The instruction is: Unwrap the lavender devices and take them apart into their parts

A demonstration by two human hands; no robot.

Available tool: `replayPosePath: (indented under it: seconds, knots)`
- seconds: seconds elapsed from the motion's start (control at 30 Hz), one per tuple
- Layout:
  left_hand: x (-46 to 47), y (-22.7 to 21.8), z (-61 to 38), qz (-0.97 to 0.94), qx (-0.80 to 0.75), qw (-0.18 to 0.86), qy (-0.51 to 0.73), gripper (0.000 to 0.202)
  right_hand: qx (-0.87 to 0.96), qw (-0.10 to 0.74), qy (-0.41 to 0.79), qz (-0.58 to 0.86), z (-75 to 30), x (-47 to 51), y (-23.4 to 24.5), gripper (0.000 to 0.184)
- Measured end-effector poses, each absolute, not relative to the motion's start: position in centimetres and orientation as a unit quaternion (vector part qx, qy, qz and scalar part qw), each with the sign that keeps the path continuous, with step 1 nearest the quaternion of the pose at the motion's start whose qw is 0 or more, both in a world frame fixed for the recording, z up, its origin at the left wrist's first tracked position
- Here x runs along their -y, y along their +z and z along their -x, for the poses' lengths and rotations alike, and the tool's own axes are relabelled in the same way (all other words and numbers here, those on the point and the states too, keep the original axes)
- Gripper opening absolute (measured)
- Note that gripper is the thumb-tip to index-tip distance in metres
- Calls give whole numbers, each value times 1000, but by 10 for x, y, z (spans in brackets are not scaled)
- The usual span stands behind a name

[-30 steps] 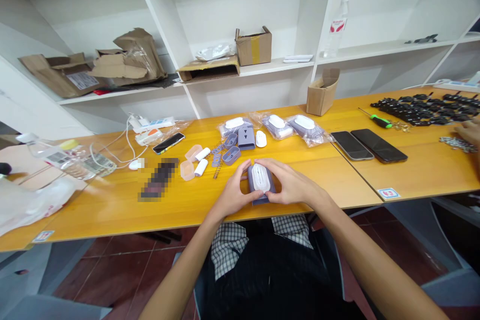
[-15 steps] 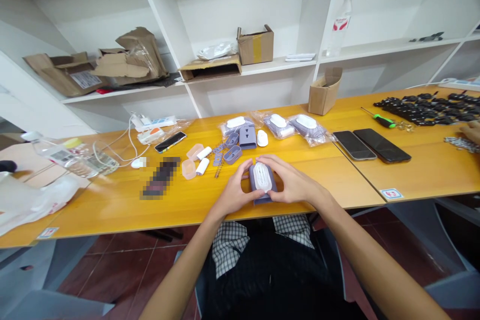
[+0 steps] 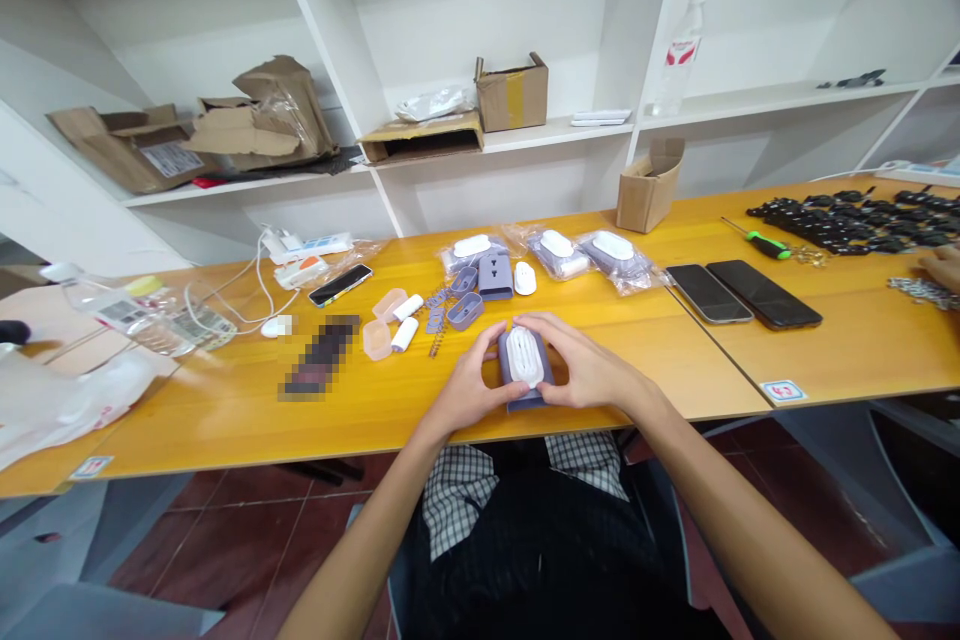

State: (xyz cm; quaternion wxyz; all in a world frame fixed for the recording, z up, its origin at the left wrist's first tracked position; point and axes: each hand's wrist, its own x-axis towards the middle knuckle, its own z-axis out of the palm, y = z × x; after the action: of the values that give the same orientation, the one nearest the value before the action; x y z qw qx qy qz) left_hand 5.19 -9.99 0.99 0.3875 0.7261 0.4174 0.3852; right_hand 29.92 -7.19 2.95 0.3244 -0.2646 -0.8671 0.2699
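Note:
Both hands grip one small device [image 3: 524, 360], a purple casing with a white oval cover on top, resting on the yellow table [image 3: 225, 410] near its front edge. My left hand [image 3: 469, 385] clasps its left side with thumb and fingers. My right hand [image 3: 581, 365] clasps the right side, fingers curled over the far end. Just beyond lie loose purple shells [image 3: 463, 310], a white oval cover [image 3: 524, 278], small springs [image 3: 435, 320] and white cylinders [image 3: 405, 332].
Bagged devices [image 3: 585, 253] lie farther back. Two dark phones [image 3: 739, 292] sit to the right, with a green screwdriver [image 3: 761, 240], black parts [image 3: 862, 215] and another person's hand [image 3: 943, 265]. A cardboard box [image 3: 649, 182], a third phone [image 3: 339, 285], chargers and bottles are left. Shelves stand behind.

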Motion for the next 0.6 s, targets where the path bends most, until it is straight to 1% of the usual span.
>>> replayPosePath:
  seconds: [0.43, 0.6]
  knots:
    - [101, 12, -53, -728, -410, 389, 388, 90, 865, 321, 268, 279, -299, 76, 31, 98]
    - [97, 9, -50, -726, -392, 403, 396, 72, 859, 326, 281, 279, -301, 73, 31, 101]
